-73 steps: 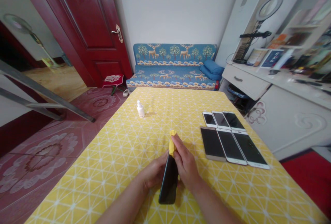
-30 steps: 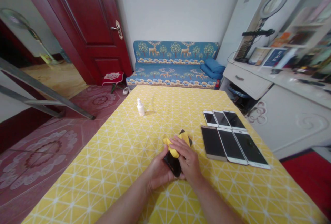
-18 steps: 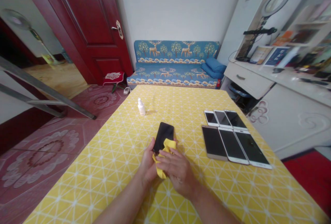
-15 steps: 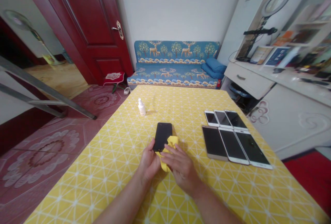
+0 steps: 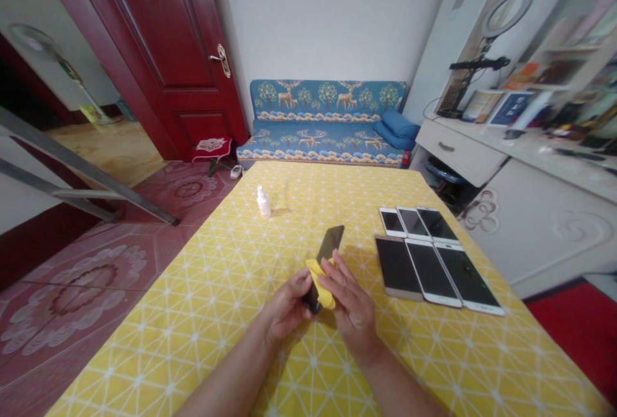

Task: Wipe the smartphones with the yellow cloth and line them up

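Note:
A black smartphone is held tilted above the table, its long edge turned toward me. My left hand is closed around its lower end. Against the phone's side, my right hand presses a folded yellow cloth, its fingers bent over the cloth. The cloth covers the middle of the phone. A small white spray bottle stands upright on the table beyond my left hand. To the right of my hands lie several phones in two rows, the nearest being a gold-framed phone.
The table has a yellow patterned tablecloth. Behind it stands a blue sofa with deer prints. A white desk with a ring light is on the right. A metal ladder-like frame leans at the left, near a red door.
The phone has turned from lying face-up toward me to a tilted, edge-on position, its top swung right. The cloth has moved onto its side.

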### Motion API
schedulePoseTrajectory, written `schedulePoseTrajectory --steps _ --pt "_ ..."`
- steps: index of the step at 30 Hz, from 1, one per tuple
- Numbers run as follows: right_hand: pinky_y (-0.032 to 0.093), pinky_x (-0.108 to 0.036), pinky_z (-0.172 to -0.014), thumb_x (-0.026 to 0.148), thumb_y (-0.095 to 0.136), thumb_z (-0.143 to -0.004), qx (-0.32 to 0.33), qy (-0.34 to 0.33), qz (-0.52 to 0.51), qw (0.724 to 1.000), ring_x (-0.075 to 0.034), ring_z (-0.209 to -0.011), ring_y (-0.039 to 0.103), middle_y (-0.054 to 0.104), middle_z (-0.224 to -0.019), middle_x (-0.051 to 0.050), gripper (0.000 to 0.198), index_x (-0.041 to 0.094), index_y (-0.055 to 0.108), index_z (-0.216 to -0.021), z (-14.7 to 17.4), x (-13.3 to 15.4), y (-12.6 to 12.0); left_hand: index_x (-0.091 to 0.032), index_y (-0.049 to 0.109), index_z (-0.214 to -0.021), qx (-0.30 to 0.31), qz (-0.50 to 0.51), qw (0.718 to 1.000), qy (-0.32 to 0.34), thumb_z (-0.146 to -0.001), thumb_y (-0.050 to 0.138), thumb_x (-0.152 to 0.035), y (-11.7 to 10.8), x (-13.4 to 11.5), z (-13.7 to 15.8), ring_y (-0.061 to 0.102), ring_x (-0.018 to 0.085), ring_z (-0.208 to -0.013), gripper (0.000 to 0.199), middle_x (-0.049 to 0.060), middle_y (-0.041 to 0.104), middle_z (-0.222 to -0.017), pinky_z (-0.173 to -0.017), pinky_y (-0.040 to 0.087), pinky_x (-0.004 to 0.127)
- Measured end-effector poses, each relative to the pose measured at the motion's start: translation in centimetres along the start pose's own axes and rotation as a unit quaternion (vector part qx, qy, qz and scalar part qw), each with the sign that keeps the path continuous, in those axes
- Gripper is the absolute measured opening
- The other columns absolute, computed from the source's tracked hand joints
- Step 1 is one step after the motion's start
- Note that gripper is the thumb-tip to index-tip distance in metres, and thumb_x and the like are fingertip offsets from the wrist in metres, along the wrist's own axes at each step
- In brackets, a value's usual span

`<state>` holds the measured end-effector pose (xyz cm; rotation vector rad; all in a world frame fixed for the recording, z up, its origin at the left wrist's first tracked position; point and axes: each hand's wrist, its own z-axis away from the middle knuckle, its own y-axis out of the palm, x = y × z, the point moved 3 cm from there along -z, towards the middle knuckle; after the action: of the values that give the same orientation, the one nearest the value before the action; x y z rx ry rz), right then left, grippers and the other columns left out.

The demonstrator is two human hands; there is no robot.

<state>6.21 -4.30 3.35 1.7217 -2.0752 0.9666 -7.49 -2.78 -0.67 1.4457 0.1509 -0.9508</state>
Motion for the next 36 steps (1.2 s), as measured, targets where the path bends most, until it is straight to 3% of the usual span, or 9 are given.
schedulePoseTrajectory --steps 5,11,14,17,21,27,30,33,36 --pt "0.036 -0.054 -0.109 0.014 0.041 -0.094 -0.097 0.066 0.025 0.993 -0.026 -0.134 0.039 0.048 -0.142 -0.005 0.039 0.029 0.061 -0.124 0.3 -1.6 -1.1 -0.020 0.053 -0.132 0.044 -0.053 0.994 -0.080 -0.080 0.066 -0.031 1.2 0.3 0.6 0.036 0.000 -0.040 0.054 -0.001 0.054 -0.070 -0.037 0.024 0.013" --pt "0.043 -0.049 -0.105 0.012 0.038 -0.093 -0.038 0.055 -0.014 0.998 -0.023 -0.128 0.048 0.056 -0.134 -0.005 0.041 0.029 0.061 -0.123 0.4 -1.3 -0.3 -0.016 0.060 -0.124 0.012 -0.107 0.993 -0.041 -0.081 0.065 -0.027 1.5 0.4 0.6 0.045 0.004 -0.043 0.045 0.003 0.058 -0.070 -0.041 0.034 0.016" --pt "0.040 -0.050 -0.106 0.014 0.039 -0.093 -0.026 0.069 -0.028 0.997 -0.023 -0.130 0.045 0.057 -0.133 -0.004 0.039 0.030 0.063 -0.120 0.4 -1.0 0.1 -0.033 0.042 -0.139 -0.028 -0.098 0.995 -0.009 -0.079 0.066 -0.019 1.5 0.3 0.6 0.063 0.011 -0.065 0.066 0.007 0.065 -0.105 -0.056 0.049 0.022" --pt "0.028 -0.054 -0.112 0.017 0.043 -0.092 -0.067 0.115 -0.030 0.991 -0.025 -0.137 0.034 0.049 -0.141 -0.003 0.035 0.029 0.066 -0.115 0.5 -1.3 0.1 -0.046 0.021 -0.144 -0.021 -0.066 0.997 0.018 -0.076 0.068 -0.011 1.8 0.3 0.6 0.063 0.019 -0.102 0.090 0.004 0.046 -0.142 -0.082 0.051 0.031" --pt "0.029 -0.049 -0.112 0.023 0.051 -0.089 -0.101 0.202 -0.087 0.970 -0.028 -0.139 0.029 0.029 -0.153 -0.003 0.028 0.026 0.069 -0.111 0.9 -2.2 0.2 -0.033 0.033 -0.144 0.035 -0.078 0.996 0.019 -0.074 0.070 -0.011 2.0 0.1 0.6 0.052 0.026 -0.122 0.082 0.009 0.048 -0.142 -0.097 0.043 0.036" --pt "0.028 -0.045 -0.112 0.025 0.053 -0.089 -0.234 0.253 -0.148 0.927 -0.025 -0.137 0.034 0.037 -0.150 -0.004 0.031 0.025 0.065 -0.117 0.5 -2.9 -1.1 -0.027 0.048 -0.136 0.108 -0.121 0.985 -0.053 -0.074 0.071 -0.019 1.9 0.0 0.5 0.053 0.028 -0.121 0.067 0.009 0.055 -0.135 -0.099 0.040 0.036" --pt "0.029 -0.046 -0.110 0.027 0.047 -0.090 -0.278 0.261 -0.152 0.912 -0.024 -0.136 0.036 0.042 -0.146 -0.006 0.036 0.024 0.060 -0.124 0.1 -2.8 -1.9 -0.026 0.049 -0.136 0.090 -0.144 0.981 -0.089 -0.075 0.070 -0.026 2.0 0.2 0.6 0.057 0.029 -0.115 0.065 0.010 0.057 -0.133 -0.097 0.041 0.038" --pt "0.031 -0.045 -0.109 0.027 0.047 -0.090 -0.280 0.246 -0.111 0.922 -0.025 -0.133 0.040 0.046 -0.143 -0.007 0.031 0.024 0.064 -0.115 0.0 -2.3 -2.2 -0.020 0.055 -0.131 0.083 -0.194 0.976 -0.061 -0.082 0.061 -0.039 2.7 0.0 0.9 0.052 0.030 -0.121 0.053 0.012 0.056 -0.133 -0.104 0.033 0.041" --pt "0.032 -0.046 -0.108 0.027 0.046 -0.091 -0.246 0.204 -0.048 0.946 -0.025 -0.130 0.043 0.048 -0.140 -0.007 0.025 0.023 0.067 -0.105 -0.2 -1.6 -1.8 -0.017 0.051 -0.134 0.148 -0.280 0.948 -0.006 -0.081 0.061 -0.044 3.9 -0.6 1.4 0.040 0.031 -0.131 0.061 0.012 0.049 -0.140 -0.109 0.025 0.041"
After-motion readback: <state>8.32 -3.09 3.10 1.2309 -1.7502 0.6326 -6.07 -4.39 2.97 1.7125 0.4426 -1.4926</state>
